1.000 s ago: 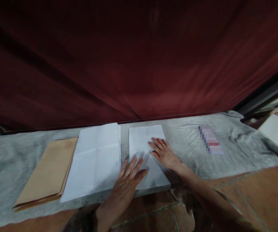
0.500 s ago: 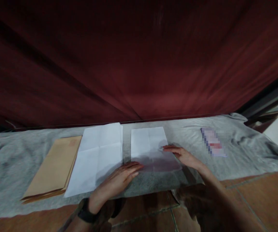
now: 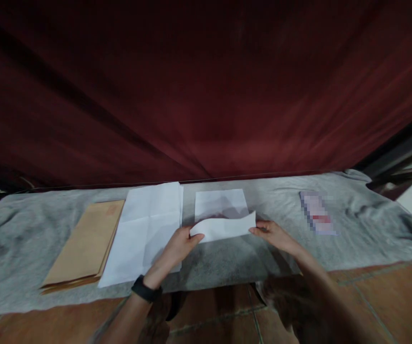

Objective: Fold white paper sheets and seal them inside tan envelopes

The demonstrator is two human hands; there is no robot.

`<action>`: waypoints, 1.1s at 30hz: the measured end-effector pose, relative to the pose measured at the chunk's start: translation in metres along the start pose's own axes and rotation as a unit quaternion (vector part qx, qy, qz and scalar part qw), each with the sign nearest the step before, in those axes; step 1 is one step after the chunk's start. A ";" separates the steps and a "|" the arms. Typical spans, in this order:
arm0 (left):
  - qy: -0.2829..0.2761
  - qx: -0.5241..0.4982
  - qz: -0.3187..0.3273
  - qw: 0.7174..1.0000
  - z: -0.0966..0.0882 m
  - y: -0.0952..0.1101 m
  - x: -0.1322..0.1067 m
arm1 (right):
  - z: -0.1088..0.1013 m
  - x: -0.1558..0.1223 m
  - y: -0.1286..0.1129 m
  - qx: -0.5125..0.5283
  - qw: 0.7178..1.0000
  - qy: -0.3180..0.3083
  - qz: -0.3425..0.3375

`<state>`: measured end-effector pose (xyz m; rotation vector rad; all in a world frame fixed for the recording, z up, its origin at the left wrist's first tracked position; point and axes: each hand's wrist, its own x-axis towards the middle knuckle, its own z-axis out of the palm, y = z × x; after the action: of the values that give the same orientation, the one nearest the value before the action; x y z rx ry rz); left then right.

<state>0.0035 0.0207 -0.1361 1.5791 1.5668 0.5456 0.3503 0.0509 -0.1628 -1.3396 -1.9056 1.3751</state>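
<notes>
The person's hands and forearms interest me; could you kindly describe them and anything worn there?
The left hand and right hand are ungloved. A dark wristband, perhaps a watch, circles the left wrist; none shows on the right. No sleeve shows near either hand; farther up, blur makes it hard to tell.

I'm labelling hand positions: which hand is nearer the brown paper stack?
Left. The left hand is right of the brown paper stack, past most of the large white sheets; the right hand is farther right, at the held paper's other end.
</notes>
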 end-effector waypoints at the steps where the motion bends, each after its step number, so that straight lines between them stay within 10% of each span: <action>1: 0.009 -0.031 -0.010 0.999 0.001 -0.002 0.004 | 0.002 0.003 0.002 0.006 1.000 0.015 0.018; 6: 0.068 -0.143 0.003 0.987 0.004 -0.005 0.023 | 0.009 0.018 0.000 0.051 0.994 0.067 0.064; 14: 0.163 0.035 -0.026 0.986 0.012 0.002 0.043 | 0.012 0.033 0.000 -0.069 0.985 0.136 0.076; 33: 0.159 0.108 -0.087 0.977 0.015 0.005 0.061 | 0.025 0.049 -0.020 -0.351 0.907 0.142 0.185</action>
<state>0.0262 0.0758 -0.1556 1.5457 2.0447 0.5664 0.3005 0.0813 -0.1637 -2.1934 -2.0847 0.5540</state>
